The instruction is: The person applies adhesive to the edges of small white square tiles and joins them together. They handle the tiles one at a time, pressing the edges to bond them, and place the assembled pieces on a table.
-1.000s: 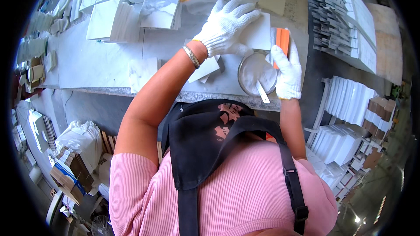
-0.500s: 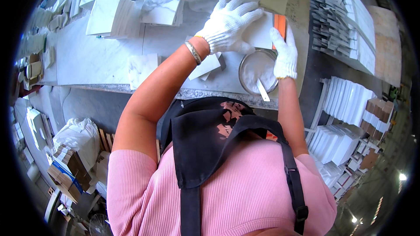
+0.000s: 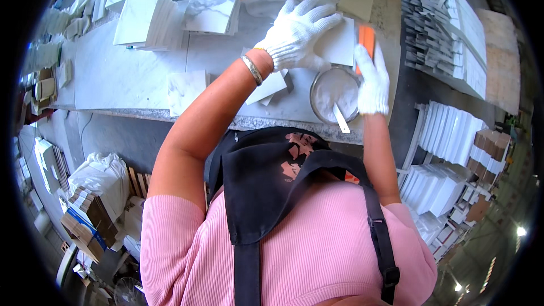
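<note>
Both hands wear white knit gloves. My left hand (image 3: 297, 35) lies with fingers spread on the left part of a pale square tile (image 3: 342, 44) on the worktable. My right hand (image 3: 373, 84) grips an orange, narrow block-like tool (image 3: 367, 39) just off the tile's right edge; the tool's working face is not visible. Close in front of the tile stands a round bowl (image 3: 312, 102) of white paste. A white spatula (image 3: 341, 120) leans in it, its handle over the near rim. Smaller white tile pieces (image 3: 267, 89) lie beneath my left wrist.
Stacks of marble-look tiles (image 3: 139, 22) stand along the table's far and left side. A loose tile (image 3: 187, 88) lies near the front edge. Right of the table are tall piles of thin strips (image 3: 428, 28) and racked white slabs (image 3: 450, 130). Cardboard cartons (image 3: 85, 221) sit lower left.
My right hand has drawn the orange tool away from the tile's right edge, to the right and slightly toward me. The left hand has stayed in place on the tile.
</note>
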`<action>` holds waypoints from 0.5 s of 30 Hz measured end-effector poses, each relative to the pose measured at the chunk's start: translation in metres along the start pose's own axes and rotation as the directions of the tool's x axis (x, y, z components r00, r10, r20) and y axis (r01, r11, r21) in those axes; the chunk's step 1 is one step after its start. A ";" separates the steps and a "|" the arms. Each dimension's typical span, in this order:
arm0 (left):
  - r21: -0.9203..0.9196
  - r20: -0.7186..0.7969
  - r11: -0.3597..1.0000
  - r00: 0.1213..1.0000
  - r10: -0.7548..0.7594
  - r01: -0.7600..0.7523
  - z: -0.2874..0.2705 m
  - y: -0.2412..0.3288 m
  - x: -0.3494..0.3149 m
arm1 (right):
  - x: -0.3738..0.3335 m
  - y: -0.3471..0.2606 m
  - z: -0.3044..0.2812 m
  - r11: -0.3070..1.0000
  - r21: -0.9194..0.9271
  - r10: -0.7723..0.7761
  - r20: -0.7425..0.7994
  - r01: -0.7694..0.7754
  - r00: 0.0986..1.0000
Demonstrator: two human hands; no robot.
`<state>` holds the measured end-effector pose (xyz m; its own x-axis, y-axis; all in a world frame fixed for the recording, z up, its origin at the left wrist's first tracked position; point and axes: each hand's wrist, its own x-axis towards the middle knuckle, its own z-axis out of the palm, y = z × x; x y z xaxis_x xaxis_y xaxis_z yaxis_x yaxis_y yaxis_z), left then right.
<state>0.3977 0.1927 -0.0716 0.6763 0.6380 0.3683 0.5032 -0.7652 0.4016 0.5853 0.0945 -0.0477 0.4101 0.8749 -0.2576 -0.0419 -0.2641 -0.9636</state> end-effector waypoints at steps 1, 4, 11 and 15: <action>0.000 0.007 1.000 1.000 -0.006 0.006 0.000 0.000 -0.002 | -0.013 -0.004 0.002 0.998 0.063 -0.024 -0.008 0.025 1.000; 0.023 -0.016 0.999 1.000 -0.022 0.022 0.004 0.001 -0.001 | -0.022 -0.001 0.008 0.994 -0.023 -0.109 -0.025 0.109 0.994; -0.003 -0.011 1.000 1.000 -0.006 0.006 0.004 -0.001 -0.001 | 0.004 0.012 0.000 0.995 0.094 0.024 -0.020 -0.022 0.999; 0.002 -0.018 1.000 1.000 -0.014 0.014 0.003 -0.001 -0.003 | -0.014 0.007 -0.016 0.969 0.210 0.130 0.017 -0.131 0.991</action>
<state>0.3968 0.1913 -0.0756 0.6593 0.6503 0.3774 0.5136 -0.7561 0.4055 0.5937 0.0740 -0.0493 0.3855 0.8399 -0.3821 -0.2860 -0.2849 -0.9149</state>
